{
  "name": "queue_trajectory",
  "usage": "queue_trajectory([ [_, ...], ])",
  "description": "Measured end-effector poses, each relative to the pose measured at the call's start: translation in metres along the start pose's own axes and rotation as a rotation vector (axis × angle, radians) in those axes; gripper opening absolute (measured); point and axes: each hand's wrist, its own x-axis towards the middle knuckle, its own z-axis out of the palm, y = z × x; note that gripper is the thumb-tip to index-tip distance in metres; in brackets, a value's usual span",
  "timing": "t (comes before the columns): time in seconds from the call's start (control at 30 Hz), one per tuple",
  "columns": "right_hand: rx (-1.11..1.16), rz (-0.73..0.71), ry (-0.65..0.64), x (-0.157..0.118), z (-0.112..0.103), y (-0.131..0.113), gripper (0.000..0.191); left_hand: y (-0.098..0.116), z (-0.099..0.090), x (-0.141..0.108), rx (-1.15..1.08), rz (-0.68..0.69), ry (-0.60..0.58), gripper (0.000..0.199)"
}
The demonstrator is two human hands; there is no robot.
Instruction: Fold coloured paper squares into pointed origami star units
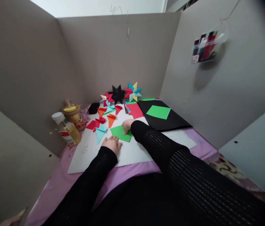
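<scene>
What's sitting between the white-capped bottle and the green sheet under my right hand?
A light-blue folded paper, lying on the white sheet. The head view shows it between the bottle and the green sheet.

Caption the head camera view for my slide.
Right hand on a green paper sheet, left hand at its edge, black paper star behind.

Black-sleeved arms extended, left hand palm-down, right hand angled downward
</scene>
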Motion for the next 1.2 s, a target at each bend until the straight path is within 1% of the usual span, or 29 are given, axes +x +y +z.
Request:
queue_trajectory([
  [0.13,-0.046,0.052,-0.101,0.001,-0.004,0.0,0.044,0.008,0.002,0.001,0.061,-0.022,0.042,0.036],
  [0.23,-0.062,0.074,-0.145,0.001,-0.005,0.001,0.046,0.014,0.005,0.001,0.09,-0.013,0.04,0.038],
  [0.33,-0.068,0.086,-0.178,0.001,-0.005,0.002,0.047,0.011,0.005,-0.001,0.087,-0.065,0.047,0.043],
  [0.47,-0.089,0.082,-0.207,-0.001,-0.006,0.002,0.051,0.01,0.003,-0.003,0.141,-0.125,0.079,0.052],
  [0.53,-0.104,0.078,-0.218,-0.002,-0.008,0.0,0.053,0.014,0.004,-0.003,0.164,-0.071,0.086,0.051],
  [0.63,-0.127,0.074,-0.242,-0.002,-0.01,-0.002,0.054,0.022,0.009,-0.002,0.122,0.136,0.077,0.05],
  [0.7,-0.139,0.071,-0.259,-0.002,-0.011,-0.002,0.054,0.024,0.014,-0.001,0.068,0.23,0.046,0.05],
  [0.83,-0.153,0.064,-0.289,-0.002,-0.011,0.0,0.059,0.021,0.019,0.001,0.031,0.265,0.01,0.048],
  [1.07,-0.169,0.058,-0.298,-0.005,-0.013,-0.002,0.063,0.021,0.014,-0.002,0.022,0.274,-0.005,0.047],
  [1.2,-0.179,0.064,-0.299,-0.005,-0.014,-0.002,0.062,0.03,0.011,-0.001,0.024,0.241,-0.007,0.058],
])
